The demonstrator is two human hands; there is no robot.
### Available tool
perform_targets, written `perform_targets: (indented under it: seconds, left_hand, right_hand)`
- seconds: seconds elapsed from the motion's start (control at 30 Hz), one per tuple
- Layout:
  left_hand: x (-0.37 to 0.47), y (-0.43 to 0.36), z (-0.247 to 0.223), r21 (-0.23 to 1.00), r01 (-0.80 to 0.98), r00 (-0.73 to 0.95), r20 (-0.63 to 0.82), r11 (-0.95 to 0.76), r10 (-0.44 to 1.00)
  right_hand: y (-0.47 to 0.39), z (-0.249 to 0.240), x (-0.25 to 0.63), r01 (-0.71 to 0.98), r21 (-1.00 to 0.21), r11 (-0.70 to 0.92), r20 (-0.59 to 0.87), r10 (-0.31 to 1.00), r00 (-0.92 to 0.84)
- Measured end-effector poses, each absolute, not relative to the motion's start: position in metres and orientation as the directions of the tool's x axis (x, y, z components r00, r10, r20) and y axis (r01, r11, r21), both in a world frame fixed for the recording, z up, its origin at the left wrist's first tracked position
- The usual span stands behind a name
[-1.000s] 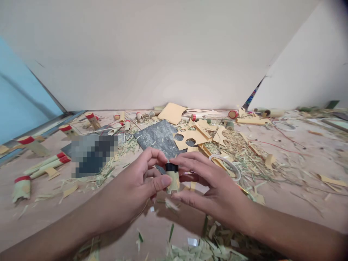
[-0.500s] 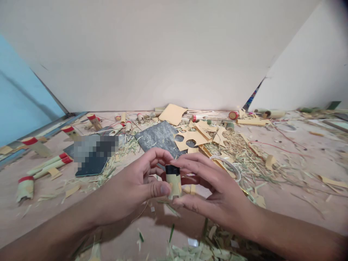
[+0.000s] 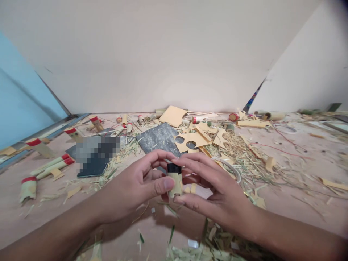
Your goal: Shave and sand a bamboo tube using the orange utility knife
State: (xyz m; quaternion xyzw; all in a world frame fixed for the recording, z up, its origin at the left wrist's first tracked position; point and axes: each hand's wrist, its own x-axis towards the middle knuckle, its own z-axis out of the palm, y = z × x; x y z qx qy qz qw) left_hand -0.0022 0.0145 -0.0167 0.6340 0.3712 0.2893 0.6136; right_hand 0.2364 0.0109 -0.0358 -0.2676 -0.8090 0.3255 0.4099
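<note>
A short bamboo tube (image 3: 175, 185) with a black band round its top stands upright between my hands, above the littered work surface. My left hand (image 3: 146, 181) grips it from the left, thumb pressed on its near side. From the right, my right hand (image 3: 212, 185) closes on it, with the thumb at its notched lower edge and the fingertips at the black top. The far side of the tube is hidden by my fingers.
A dark grey slab (image 3: 157, 137) and orange card with round holes (image 3: 191, 139) lie ahead among bamboo shavings. Red-banded bamboo tubes (image 3: 28, 188) and a phone (image 3: 95, 163) are at left. A white cord ring (image 3: 231, 168) lies beyond my right hand. A pale wall (image 3: 163, 54) rises behind.
The left thumb has slid slightly right and up along the tube. Both hands still hold it in nearly the same place, and the whole view has shifted a little.
</note>
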Motion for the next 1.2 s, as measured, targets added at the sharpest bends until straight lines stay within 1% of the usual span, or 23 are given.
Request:
perform_targets:
  seconds: [0.17, 0.33, 0.47, 0.53, 0.67, 0.77, 0.87, 0.97, 1.13, 1.2]
  left_hand:
    - [0.0003, 0.0120, -0.0201, 0.992, 0.123, 0.530, -0.066, 0.001, 0.846]
    - [0.0033, 0.0119, -0.0194, 0.996, 0.039, 0.562, -0.085, 0.077, 0.822]
    - [0.0046, 0.0137, -0.0218, 0.993, 0.029, 0.582, -0.109, 0.114, 0.806]
    - [0.0044, 0.0148, -0.0237, 0.995, 0.042, 0.565, -0.098, 0.090, 0.819]
    - [0.0034, 0.0169, -0.0248, 0.993, 0.115, 0.524, -0.044, -0.019, 0.851]
    - [0.0038, 0.0179, -0.0235, 0.986, 0.156, 0.515, -0.031, -0.058, 0.857]
    - [0.0056, 0.0180, -0.0232, 0.986, 0.156, 0.506, -0.033, -0.054, 0.862]
    - [0.0075, 0.0173, -0.0243, 0.992, 0.126, 0.505, -0.041, -0.026, 0.862]
    - [0.0082, 0.0164, -0.0261, 0.999, 0.046, 0.520, -0.035, 0.012, 0.853]
    - [0.0080, 0.0166, -0.0264, 0.999, 0.044, 0.530, -0.032, 0.010, 0.848]
  right_hand:
    - [0.0112, -0.0360, 0.2378, 0.215, -0.736, 0.642, 0.475, 0.715, -0.513]
    - [0.0133, -0.0383, 0.2392, 0.228, -0.744, 0.628, 0.465, 0.732, -0.498]
    - [0.0142, -0.0390, 0.2398, 0.258, -0.744, 0.617, 0.438, 0.741, -0.509]
    - [0.0144, -0.0386, 0.2396, 0.255, -0.744, 0.617, 0.433, 0.737, -0.520]
    - [0.0148, -0.0372, 0.2387, 0.263, -0.736, 0.624, 0.428, 0.730, -0.533]
    - [0.0137, -0.0359, 0.2386, 0.268, -0.757, 0.596, 0.394, 0.744, -0.540]
    - [0.0115, -0.0339, 0.2388, 0.233, -0.782, 0.578, 0.379, 0.737, -0.560]
    - [0.0107, -0.0324, 0.2386, 0.203, -0.788, 0.581, 0.395, 0.730, -0.557]
    - [0.0137, -0.0343, 0.2383, 0.205, -0.801, 0.563, 0.384, 0.745, -0.545]
    - [0.0143, -0.0354, 0.2386, 0.208, -0.784, 0.586, 0.407, 0.737, -0.540]
